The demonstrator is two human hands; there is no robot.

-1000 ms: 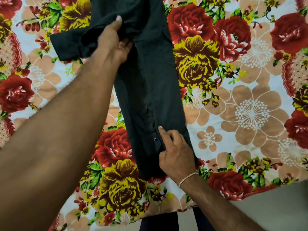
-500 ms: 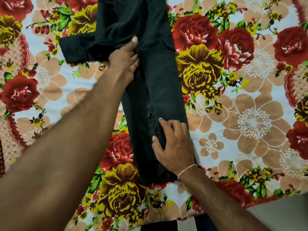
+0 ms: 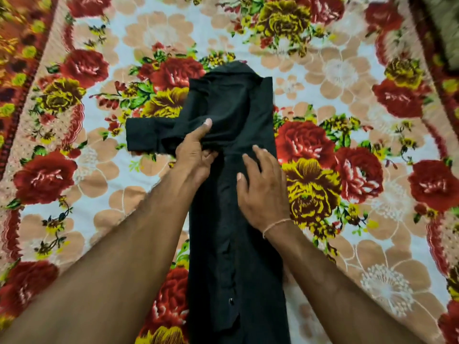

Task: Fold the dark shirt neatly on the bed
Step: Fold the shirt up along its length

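**Dark shirt halfway folded on the bed**

The dark shirt [image 3: 238, 219] lies in a long narrow strip down the middle of the floral bed [image 3: 347, 70], sleeve poking out toward 9 o'clock. Left hand [image 3: 196, 155] is pinching the sleeve fabric. Right hand [image 3: 263, 184] rests flat, fingers spread, on the shirt at 3 o'clock of it.

Bed: covered by a flowery sheet [image 3: 347, 70], white with big red, yellow and tan flowers and green leaves.
Sheet edges: a red patterned border runs down the left and right sides.
On the sheet: a dark shirt [image 3: 238, 244], folded into a long thin strip down the middle.
Shirt sleeve: one sleeve [image 3: 144, 136] sticks out to the left, flat on the sheet.
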